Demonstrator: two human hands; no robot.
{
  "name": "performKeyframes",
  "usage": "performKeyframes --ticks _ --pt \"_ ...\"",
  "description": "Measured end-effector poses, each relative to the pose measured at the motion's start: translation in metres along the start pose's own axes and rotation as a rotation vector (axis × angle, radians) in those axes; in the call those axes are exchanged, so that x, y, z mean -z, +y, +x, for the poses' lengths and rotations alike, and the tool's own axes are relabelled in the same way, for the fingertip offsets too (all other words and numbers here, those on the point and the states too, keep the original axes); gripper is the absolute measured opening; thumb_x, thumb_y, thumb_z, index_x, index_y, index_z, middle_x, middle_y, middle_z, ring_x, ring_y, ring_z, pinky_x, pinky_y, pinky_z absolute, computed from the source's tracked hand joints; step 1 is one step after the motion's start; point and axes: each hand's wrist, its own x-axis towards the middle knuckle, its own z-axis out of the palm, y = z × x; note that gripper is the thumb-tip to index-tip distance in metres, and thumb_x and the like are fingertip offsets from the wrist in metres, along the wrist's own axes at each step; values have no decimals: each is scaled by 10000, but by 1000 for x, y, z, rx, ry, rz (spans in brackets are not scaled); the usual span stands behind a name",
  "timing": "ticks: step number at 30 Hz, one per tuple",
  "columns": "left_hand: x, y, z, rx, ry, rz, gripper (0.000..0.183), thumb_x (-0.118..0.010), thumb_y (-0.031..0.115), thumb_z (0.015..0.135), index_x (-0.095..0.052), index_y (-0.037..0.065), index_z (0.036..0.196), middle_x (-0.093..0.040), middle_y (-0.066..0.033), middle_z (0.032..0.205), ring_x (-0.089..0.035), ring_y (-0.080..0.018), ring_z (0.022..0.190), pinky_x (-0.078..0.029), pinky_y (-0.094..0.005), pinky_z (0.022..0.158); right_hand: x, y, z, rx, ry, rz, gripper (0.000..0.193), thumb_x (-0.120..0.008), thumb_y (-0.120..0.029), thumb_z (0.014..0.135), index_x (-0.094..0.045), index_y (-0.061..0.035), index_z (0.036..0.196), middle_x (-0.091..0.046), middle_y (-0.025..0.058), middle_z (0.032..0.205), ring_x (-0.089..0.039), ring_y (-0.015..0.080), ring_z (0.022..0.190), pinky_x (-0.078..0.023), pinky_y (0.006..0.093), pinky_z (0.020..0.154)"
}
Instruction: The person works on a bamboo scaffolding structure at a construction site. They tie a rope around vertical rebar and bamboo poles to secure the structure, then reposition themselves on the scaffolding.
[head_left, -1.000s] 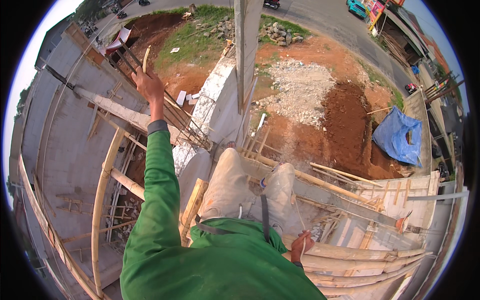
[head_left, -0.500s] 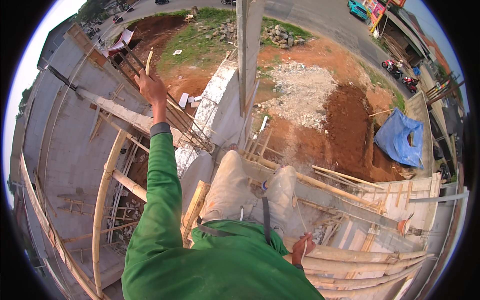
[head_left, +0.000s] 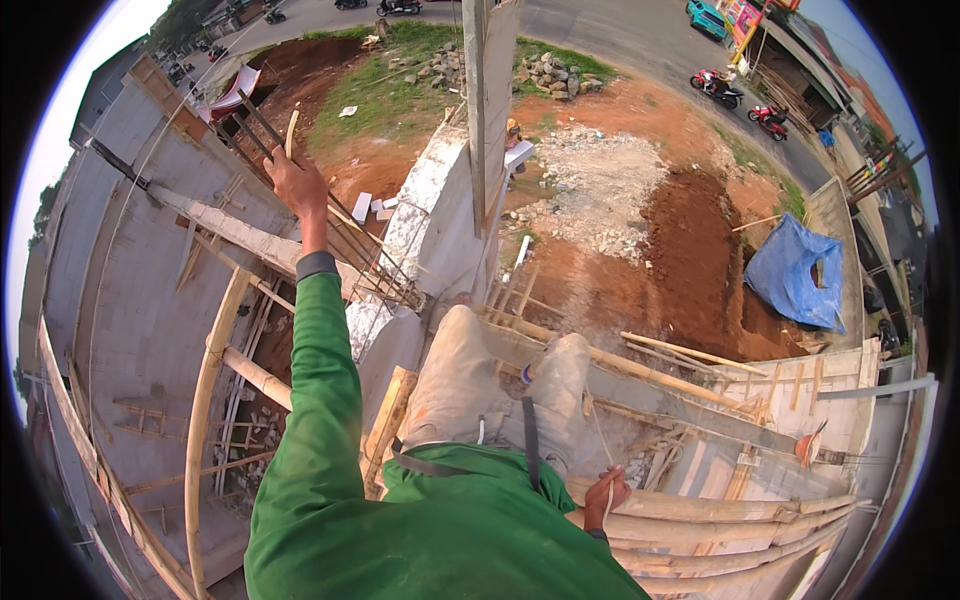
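The pale stick [head_left: 291, 135] is held upright in the left grip [head_left: 298, 185], closed around it among dark rods [head_left: 262, 118] beyond the left edge of the whitewashed wall [head_left: 432, 185]. The right grip [head_left: 608, 492] is closed on a pale cord [head_left: 603, 438], just above the upper edge of the bamboo poles [head_left: 700, 503], near their left end.

The step in hand seems to be the steadying of stick and rods at arm's length while the cord is held ready. For this, the stick is best held firmly but without leaning, as the left arm is fully stretched and balance could be lost at such a height. The cord should be held clear of the pole ends, where it could be snagged, and the rod tips should be given room from the wrist.

Whether a rod is also clasped with the stick cannot be told, since the left fingers are mostly turned away. The cord's far end is lost beside the trousers [head_left: 450, 370], and the body's support is hidden by shirt and legs. Beyond the upright post [head_left: 478, 110], another person [head_left: 513, 128] is mostly covered.
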Motion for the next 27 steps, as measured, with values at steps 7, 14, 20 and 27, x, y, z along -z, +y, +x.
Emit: performKeyframes --ticks 7,14,20,27 --pt "1 -1 2 5 -80 0 370 -498 350 1128 -613 0 1102 -690 -309 1019 -596 -566 1163 -512 -640 894 9 -9 -2 -26 -29 6 448 -400 -353 1143 -705 -64 987 -746 113 788 -593 340 962 -420 462 1007" --pt "-1 0 2 61 -92 9 404 -475 354 1133 -627 -20 1149 -709 -298 1062 -578 -563 1222 -496 -649 948 12 -12 -3 3 2 2 406 -423 -313 1139 -704 -71 975 -750 126 798 -609 351 929 -437 454 980" --pt "2 5 4 78 -116 28 427 -474 340 1123 -606 -43 1258 -726 -279 1103 -543 -566 1306 -452 -620 1066 7 -4 2 14 -1 -13 398 -445 -300 1135 -703 -65 943 -751 121 796 -618 357 876 -441 458 967" --pt "7 9 3 66 -117 35 423 -475 335 1119 -604 -43 1255 -710 -291 1140 -548 -566 1275 -446 -614 1067 5 -2 -1 29 27 -30 411 -440 -313 1136 -710 -67 948 -751 121 798 -614 352 905 -440 456 969"
